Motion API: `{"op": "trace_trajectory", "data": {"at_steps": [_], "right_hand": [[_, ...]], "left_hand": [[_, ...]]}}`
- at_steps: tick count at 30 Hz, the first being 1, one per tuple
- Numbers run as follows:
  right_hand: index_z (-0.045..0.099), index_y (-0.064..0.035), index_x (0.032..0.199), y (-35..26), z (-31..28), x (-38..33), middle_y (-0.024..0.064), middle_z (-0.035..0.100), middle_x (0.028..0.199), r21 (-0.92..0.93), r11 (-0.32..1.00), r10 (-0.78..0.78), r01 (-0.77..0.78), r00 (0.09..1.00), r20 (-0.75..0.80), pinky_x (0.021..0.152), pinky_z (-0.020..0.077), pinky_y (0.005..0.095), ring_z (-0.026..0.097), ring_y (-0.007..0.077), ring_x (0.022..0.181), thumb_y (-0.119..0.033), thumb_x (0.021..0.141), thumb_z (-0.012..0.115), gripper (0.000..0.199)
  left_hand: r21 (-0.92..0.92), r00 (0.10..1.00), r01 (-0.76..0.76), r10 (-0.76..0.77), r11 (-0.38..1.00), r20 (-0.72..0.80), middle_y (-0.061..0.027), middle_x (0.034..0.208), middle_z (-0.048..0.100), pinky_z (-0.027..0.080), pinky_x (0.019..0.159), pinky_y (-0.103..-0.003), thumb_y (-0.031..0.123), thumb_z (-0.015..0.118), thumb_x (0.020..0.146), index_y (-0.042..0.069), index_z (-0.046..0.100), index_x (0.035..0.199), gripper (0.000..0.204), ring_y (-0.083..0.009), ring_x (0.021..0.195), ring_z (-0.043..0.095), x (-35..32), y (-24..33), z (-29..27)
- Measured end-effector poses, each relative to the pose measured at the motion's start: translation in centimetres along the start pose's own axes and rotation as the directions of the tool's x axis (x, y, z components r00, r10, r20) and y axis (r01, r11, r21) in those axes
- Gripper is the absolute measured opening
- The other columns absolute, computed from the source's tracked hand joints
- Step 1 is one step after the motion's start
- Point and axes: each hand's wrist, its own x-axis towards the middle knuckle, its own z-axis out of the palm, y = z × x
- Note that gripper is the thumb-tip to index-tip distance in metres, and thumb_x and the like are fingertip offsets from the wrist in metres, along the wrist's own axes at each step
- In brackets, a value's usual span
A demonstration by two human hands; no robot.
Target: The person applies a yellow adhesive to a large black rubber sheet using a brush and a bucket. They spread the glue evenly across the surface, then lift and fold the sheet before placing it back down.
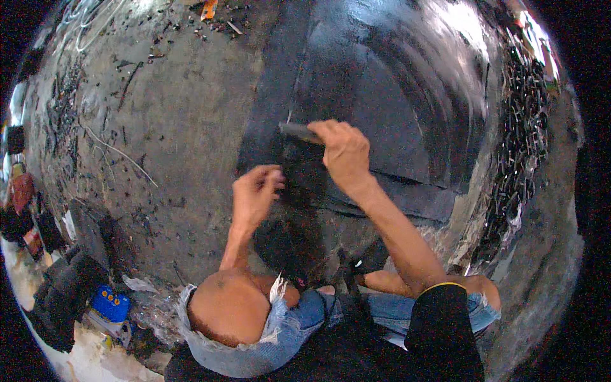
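My right hand is closed on one end of a short, flat grey bar, which points left over a black sheet. Whether it is a blade or a stone I cannot tell. The black sheet looks like rubber, smooth and partly shiny, and its near edge lies in layers. A darker strip runs along its left side. Lower and to the left, my left hand has its fingers curled in toward the thumb, somewhat blurred. Anything it pinches is hidden. The two hands are apart.
Black scraps litter the floor, with an orange piece at the far end. A long heap of black loops lines the right side. Near my left knee stands a blue box-like object beside clear plastic.
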Motion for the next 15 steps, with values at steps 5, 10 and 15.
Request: {"op": "trace_trajectory", "data": {"at_steps": [5,10,15], "right_hand": [[0.072,-0.0158,0.109,-2.4,0.1,-4.5,0.0064,0.073,0.102,0.014,0.999,-0.032,0.033,0.999,-0.026,0.08,0.0537,0.0425,0.068,0.0288,0.094,-0.002,0.086,0.058,0.03],[0.065,0.0013,0.114,-2.0,-5.1,-2.8,0.022,0.07,0.111,0.359,0.862,0.345,-0.357,0.933,0.101,0.091,0.0515,0.045,0.067,0.0413,0.103,-0.02,0.092,0.065,0.03],[0.068,0.0038,0.115,8.0,-10.2,6.2,0.0049,0.072,0.098,0.717,0.546,0.482,-0.433,0.862,0.154,0.08,0.0515,0.031,0.064,0.0118,0.086,-0.019,0.094,0.06,0.032]], "left_hand": [[-0.155,0.973,-0.121,0.086,0.981,-0.213,-0.0131,0.091,0.07,0.059,0.061,-0.031,0.015,0.058,0.104,-0.001,0.063,0.117,0.021,-0.0175,0.078,0.07,0.0,-0.2,-2.7],[-0.253,0.952,-0.228,0.161,0.94,-0.258,-0.0121,0.088,0.068,0.06,0.06,-0.031,0.018,0.056,0.106,0.0,0.058,0.121,0.024,-0.0179,0.073,0.069,1.4,-0.9,-2.4],[-0.106,0.912,-0.231,0.177,0.967,-0.371,-0.0089,0.079,0.064,0.056,0.053,-0.028,0.022,0.059,0.105,0.002,0.059,0.11,0.021,-0.0143,0.062,0.065,2.1,-1.3,-0.8]]}}
